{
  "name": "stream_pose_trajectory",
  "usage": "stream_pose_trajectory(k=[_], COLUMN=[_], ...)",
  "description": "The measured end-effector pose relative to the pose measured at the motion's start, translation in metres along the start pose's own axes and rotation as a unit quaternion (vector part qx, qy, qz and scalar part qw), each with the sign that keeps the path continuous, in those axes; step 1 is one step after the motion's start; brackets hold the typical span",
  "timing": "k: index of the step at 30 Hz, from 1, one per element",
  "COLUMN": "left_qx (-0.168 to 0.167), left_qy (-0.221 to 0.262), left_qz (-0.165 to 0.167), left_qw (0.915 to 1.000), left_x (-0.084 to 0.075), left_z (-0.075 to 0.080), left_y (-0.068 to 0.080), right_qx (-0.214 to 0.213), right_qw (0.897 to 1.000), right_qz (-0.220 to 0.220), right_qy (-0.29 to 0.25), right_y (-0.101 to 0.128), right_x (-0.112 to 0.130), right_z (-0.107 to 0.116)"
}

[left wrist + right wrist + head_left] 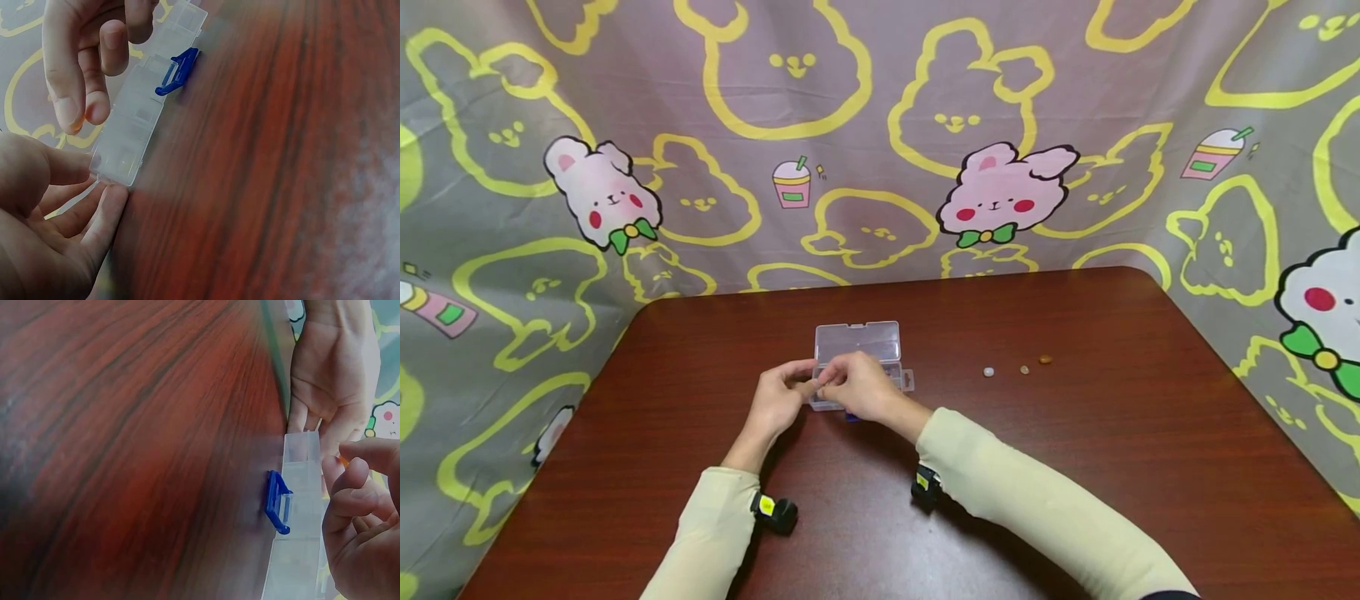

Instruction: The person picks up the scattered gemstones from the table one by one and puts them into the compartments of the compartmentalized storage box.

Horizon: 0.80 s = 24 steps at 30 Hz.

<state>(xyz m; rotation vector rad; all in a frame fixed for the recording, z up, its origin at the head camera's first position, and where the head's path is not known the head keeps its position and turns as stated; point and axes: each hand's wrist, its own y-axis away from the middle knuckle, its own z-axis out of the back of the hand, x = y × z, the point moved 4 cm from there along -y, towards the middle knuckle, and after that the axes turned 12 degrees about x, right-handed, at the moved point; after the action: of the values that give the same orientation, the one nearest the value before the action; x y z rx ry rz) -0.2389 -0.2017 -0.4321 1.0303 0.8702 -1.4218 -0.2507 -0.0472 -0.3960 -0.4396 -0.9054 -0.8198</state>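
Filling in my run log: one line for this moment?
clear box: lid open | left hand: touching box end | right hand: pinching small orange piece above box | three beads: on table

— Where's the box?

— I see the box [857,354] mid-table [1075,500], its lid behind it, my left hand [777,400] at its left end, my right hand [857,385] over it.

— And the beads?

— Three beads [1024,368] lie in a row, well right of it.
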Motion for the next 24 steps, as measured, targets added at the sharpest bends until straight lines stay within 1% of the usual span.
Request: stream_pose_trajectory(k=[3,10,13,19,24], left_qx=[0.001,0.001,0.002,0.005,0.004], left_qy=[0.004,0.006,0.005,0.007,0.01], left_qz=[-0.002,0.002,0.005,0.005,0.003], left_qw=[1.0,1.0,1.0,1.0,0.9999], left_x=[0.0002,-0.0013,-0.0018,-0.0015,-0.0016], left_z=[-0.0004,-0.0019,-0.0021,-0.002,-0.0014], left_y=[0.0001,0.0008,0.0015,0.0015,0.001], right_qx=[0.004,0.004,0.007,0.01,0.006], right_qw=[1.0,1.0,1.0,1.0,1.0], right_qz=[-0.007,-0.007,-0.012,-0.018,-0.004], right_qy=[0.009,0.02,0.017,-0.006,-0.006], right_y=[-0.0011,-0.0017,-0.0017,-0.0005,0.0], right_x=[0.0003,0.0018,0.001,-0.0001,0.0006], right_z=[-0.002,-0.0038,-0.0043,-0.0028,-0.0001])
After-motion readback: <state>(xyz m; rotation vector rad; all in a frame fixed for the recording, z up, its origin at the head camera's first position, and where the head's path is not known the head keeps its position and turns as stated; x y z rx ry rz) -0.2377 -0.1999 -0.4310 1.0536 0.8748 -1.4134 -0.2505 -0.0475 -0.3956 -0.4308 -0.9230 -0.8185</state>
